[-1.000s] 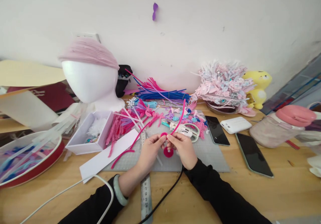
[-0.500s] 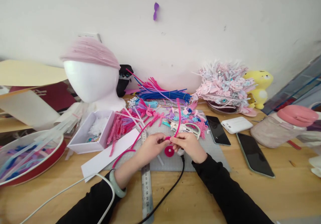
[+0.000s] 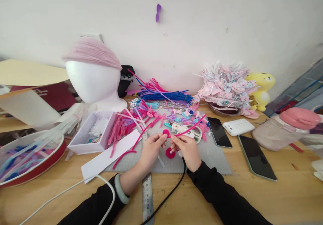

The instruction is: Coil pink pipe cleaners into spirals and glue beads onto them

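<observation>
Landmark: grey cutting mat [image 3: 212, 162]. Bright pink pipe cleaner [image 3: 195, 124] held up over the mat's middle, its near end wound into a small coil, its loose end slanting toward the mat's far right corner. Left hand [image 3: 152, 148], above the mat just left of its middle: thumb and forefinger pinched together on the coil. Right hand [image 3: 187, 147], above the mat just right of its middle: thumb and forefinger clamped on the strand close beside the coil; hold of the remaining fingers cannot be told. Pink disc [image 3: 170, 153] with a silvery bead at its centre, below the hands over the mat's near half; contact with the right fingers unclear. White-handled scissors [image 3: 198, 134] on the mat's right part, behind the right hand. Steel ruler [image 3: 147, 198] runs out past the mat's near edge. White card strip [image 3: 108, 157] overlaps the mat's left edge; white box [image 3: 92, 146] stands left of the mat. Two dark-screened phones, nearer one [image 3: 256, 157], and white power bank [image 3: 238, 126] lie right of the mat. Mannequin head [image 3: 92, 80] stands beyond the mat's far left corner
</observation>
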A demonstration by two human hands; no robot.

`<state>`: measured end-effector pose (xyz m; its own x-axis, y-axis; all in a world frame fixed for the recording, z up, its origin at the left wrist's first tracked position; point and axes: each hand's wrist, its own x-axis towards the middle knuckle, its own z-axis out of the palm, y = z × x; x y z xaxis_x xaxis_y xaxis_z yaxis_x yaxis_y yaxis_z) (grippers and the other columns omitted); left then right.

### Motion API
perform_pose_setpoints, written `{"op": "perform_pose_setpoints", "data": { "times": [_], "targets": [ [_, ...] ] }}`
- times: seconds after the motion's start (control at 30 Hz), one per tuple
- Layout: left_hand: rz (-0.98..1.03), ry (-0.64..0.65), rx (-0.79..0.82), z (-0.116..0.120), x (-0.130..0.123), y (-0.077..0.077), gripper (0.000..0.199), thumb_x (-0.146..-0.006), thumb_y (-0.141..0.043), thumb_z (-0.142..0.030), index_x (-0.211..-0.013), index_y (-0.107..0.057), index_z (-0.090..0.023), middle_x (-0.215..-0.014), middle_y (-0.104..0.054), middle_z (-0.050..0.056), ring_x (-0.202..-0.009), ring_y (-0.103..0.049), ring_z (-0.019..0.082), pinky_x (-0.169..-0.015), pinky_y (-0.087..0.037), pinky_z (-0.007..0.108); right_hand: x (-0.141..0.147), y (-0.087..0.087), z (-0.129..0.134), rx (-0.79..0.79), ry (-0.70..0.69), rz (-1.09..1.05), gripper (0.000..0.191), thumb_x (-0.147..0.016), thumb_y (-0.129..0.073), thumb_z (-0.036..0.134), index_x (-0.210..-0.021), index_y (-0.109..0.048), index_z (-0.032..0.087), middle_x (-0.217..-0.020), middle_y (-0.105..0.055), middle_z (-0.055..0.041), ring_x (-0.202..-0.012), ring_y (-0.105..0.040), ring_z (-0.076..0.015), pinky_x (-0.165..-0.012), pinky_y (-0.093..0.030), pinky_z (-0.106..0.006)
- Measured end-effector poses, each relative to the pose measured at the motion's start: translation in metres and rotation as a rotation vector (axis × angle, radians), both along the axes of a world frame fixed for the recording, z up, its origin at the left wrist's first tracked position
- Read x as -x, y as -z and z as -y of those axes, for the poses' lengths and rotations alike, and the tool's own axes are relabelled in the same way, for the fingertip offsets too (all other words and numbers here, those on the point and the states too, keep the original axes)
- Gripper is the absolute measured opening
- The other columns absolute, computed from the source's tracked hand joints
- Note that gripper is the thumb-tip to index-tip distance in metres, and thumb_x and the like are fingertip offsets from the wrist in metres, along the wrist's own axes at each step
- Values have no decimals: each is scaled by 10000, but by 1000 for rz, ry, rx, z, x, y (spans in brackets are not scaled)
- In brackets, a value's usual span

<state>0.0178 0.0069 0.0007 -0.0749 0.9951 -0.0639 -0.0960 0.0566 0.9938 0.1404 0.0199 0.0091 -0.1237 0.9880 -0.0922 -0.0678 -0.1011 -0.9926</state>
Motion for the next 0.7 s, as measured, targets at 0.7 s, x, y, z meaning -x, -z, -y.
{"op": "perform_pose_setpoints", "data": {
  "times": [0.7],
  "targets": [
    [50, 199, 10, 3, 4, -15, 228, -704, -539, -343, -607, -526, -137, -516, -448, -47, -514, -400, 80, -551, -334, 207, -10, -2, -6, 48, -98, -108, 206, -632, -632, 329, -573, -609, 132, -475, -573, 10, -379, -491, -66, -392, -381, -181]
  ]
}}
